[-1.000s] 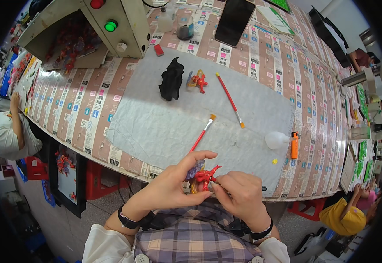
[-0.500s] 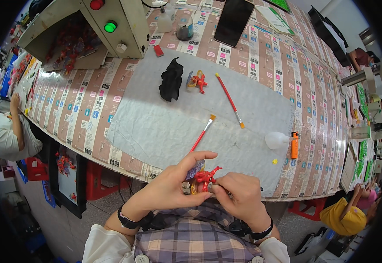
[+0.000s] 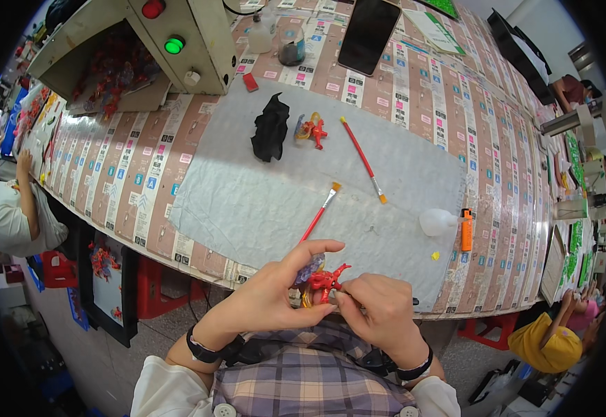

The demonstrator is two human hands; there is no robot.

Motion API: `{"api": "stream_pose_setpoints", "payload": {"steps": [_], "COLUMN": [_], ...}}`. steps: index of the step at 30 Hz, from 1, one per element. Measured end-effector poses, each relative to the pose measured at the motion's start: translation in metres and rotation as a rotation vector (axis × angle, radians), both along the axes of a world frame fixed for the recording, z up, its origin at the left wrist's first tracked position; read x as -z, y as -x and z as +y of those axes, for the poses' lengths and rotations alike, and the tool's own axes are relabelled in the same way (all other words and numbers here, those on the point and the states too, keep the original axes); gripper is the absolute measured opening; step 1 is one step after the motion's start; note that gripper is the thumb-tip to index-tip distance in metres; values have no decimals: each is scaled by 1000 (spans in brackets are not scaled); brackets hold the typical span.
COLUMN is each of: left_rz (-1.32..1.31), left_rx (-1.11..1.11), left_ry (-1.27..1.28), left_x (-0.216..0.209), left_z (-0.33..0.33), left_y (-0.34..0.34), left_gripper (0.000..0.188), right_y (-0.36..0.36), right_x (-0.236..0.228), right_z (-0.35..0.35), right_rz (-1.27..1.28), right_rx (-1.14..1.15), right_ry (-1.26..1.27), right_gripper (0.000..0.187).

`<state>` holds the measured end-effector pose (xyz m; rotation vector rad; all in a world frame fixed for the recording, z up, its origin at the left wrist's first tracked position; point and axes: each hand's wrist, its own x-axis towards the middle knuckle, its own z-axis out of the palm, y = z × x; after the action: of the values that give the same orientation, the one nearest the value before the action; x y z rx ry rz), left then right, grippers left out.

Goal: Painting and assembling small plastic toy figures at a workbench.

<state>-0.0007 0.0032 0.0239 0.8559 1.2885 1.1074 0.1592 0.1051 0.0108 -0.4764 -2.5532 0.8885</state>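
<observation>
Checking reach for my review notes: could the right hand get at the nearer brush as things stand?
Probably yes. The nearer brush lies bare on the grey sheet, just beyond the hands, nothing over it. But the right hand and left hand both grip the red figure, so it must let go first.

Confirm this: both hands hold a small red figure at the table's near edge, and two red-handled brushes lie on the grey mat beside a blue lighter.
One detail is wrong: the lighter is orange, not blue, as the head view shows. The rest stands: the left hand and right hand hold the small red figure at the table's near edge, and two red-handled brushes lie on the grey mat.
</observation>
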Motion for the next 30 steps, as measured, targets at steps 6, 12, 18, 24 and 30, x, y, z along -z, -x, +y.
{"api": "stream_pose_setpoints", "payload": {"steps": [6, 12, 18, 24, 30], "left_rz": [-57, -162, -271, -509, -214], "left_rx": [-4, -5, -20, -73, -9], "left_ry": [40, 64, 40, 32, -105], "left_x": [2, 5, 5, 12, 23], "left_z": [1, 1, 2, 0, 0], "left_y": [0, 1, 2, 3, -2], "left_gripper": [68, 68, 67, 74, 76], "right_y": [-2, -6, 7, 0, 1], "right_x": [1, -5, -10, -5, -7], "right_z": [1, 4, 3, 4, -1], "right_rz": [-8, 27, 37, -26, -18], "right_rx": [-14, 109, 149, 85, 149], "right_ry": [-4, 272, 414, 535, 710], "right_gripper": [13, 8, 15, 13, 11]}}
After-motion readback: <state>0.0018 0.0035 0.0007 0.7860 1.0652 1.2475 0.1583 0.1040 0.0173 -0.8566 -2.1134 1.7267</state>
